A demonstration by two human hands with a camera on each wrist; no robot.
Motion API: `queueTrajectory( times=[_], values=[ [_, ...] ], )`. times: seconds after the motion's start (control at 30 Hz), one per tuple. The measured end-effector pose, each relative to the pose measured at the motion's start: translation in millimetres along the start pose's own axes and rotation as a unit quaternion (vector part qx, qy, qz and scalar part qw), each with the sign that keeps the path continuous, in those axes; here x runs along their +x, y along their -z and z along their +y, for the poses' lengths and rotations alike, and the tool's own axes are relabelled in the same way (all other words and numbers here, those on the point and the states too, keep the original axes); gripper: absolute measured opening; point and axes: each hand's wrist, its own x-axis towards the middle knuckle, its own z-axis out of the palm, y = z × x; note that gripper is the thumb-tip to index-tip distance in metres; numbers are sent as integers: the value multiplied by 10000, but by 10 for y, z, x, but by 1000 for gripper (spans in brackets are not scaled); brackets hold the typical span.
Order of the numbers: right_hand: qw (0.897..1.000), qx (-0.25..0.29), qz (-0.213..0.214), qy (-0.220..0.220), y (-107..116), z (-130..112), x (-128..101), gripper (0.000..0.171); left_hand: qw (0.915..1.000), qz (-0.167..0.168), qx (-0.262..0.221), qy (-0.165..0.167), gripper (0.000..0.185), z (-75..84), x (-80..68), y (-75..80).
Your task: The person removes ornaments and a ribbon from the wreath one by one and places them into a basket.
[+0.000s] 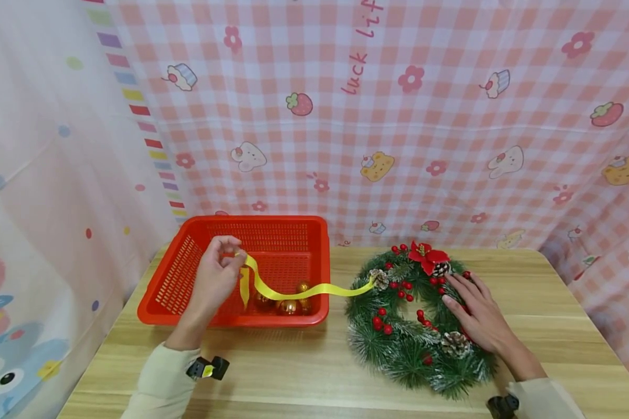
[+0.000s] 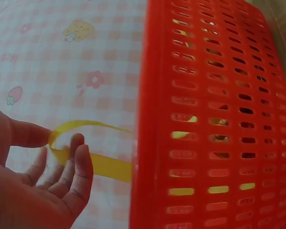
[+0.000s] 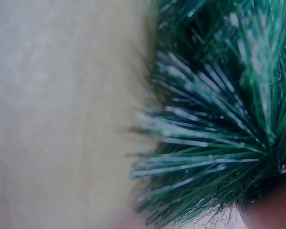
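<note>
A yellow ribbon (image 1: 330,288) is pinched near one end between the fingertips of my left hand (image 1: 217,280), above the red plastic basket (image 1: 145,314). Its short tail hangs into the basket, while the long part dips and stretches across to a frosted pinecone (image 1: 379,279) on the green wreath (image 1: 369,343). In the left wrist view the ribbon (image 2: 112,168) loops at the thumb and index finger. My right hand (image 1: 479,314) rests on the wreath's right side with fingers extended, near a second pinecone (image 1: 455,344). Frosted needles (image 3: 214,129) fill much of the right wrist view.
Several shiny gold balls (image 1: 288,307) lie in the basket. Red berries (image 1: 381,323) and a red flower (image 1: 427,257) decorate the wreath. Both stand on a wooden table (image 1: 293,372), with a pink checked curtain (image 1: 314,145) behind.
</note>
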Motion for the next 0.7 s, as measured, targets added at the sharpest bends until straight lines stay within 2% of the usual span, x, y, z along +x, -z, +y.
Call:
queueTrajectory(
  times=[0.13, 0.27, 0.47, 0.7],
  values=[
    [10000, 20, -3, -6, -5, 4, 0, 55, 9974, -97, 710, 48, 46, -18, -17, -59],
    [10000, 36, -29, -36, -6, 4, 1, 56, 9916, -265, 1265, -101, 57, 10, -47, -195],
    [10000, 31, -39, -34, -9, 5, -3, 56, 9840, -675, 1620, -299, 59, 90, -109, -449],
    [10000, -8, -23, -19, -6, 17, -6, 56, 9782, -1362, 1564, -73, 60, 146, -164, -748]
  ],
)
